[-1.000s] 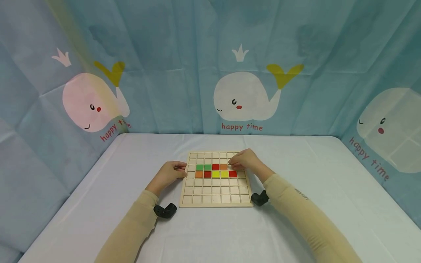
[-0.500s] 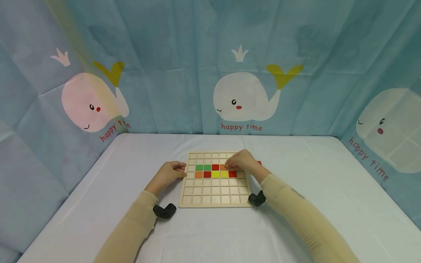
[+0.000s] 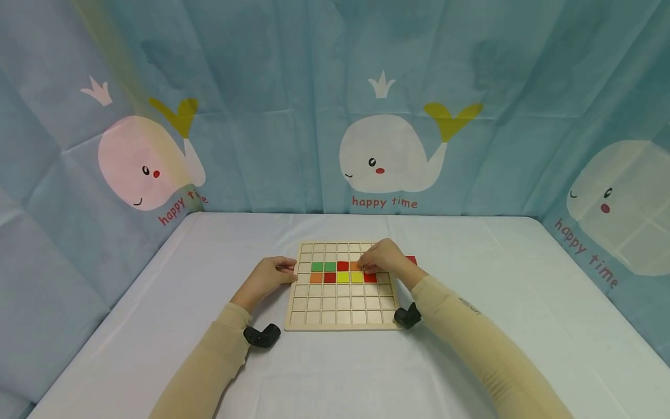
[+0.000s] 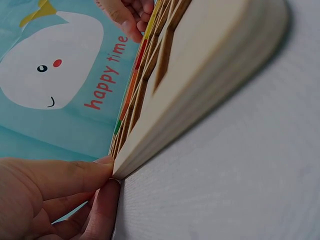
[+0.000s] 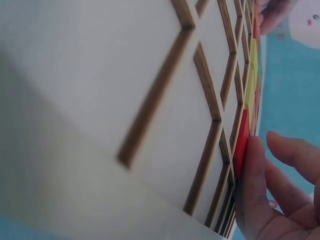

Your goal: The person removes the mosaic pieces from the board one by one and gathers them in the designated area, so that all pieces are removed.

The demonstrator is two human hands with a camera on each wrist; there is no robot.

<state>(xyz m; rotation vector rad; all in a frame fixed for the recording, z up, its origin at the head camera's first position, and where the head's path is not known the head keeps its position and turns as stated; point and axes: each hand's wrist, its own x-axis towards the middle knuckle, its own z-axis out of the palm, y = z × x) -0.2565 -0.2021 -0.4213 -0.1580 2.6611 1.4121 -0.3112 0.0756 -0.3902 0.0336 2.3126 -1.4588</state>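
Observation:
A wooden grid board (image 3: 340, 319) lies on the table with two rows of coloured square tiles in it. My left hand (image 3: 269, 278) pinches its left edge between thumb and fingers, as the left wrist view shows. My right hand (image 3: 383, 257) is over the right part of the upper row, fingertips at the orange tile (image 3: 354, 266). In the right wrist view one straight finger (image 5: 254, 175) touches the board beside a red tile (image 5: 242, 145); the other fingers are spread apart from it. The squares under the right hand are hidden.
Two green tiles (image 3: 323, 267) begin the upper row; two yellow tiles (image 3: 349, 277) sit in the lower one. Beyond the right wrist a red piece (image 3: 412, 259) shows on the white tablecloth (image 3: 471, 250). A blue whale-print curtain (image 3: 288, 145) stands behind the table.
My right hand has shifted slightly left, now partly covering the orange tile. The red piece beyond the right wrist has come into view. The left hand stays at the board's edge.

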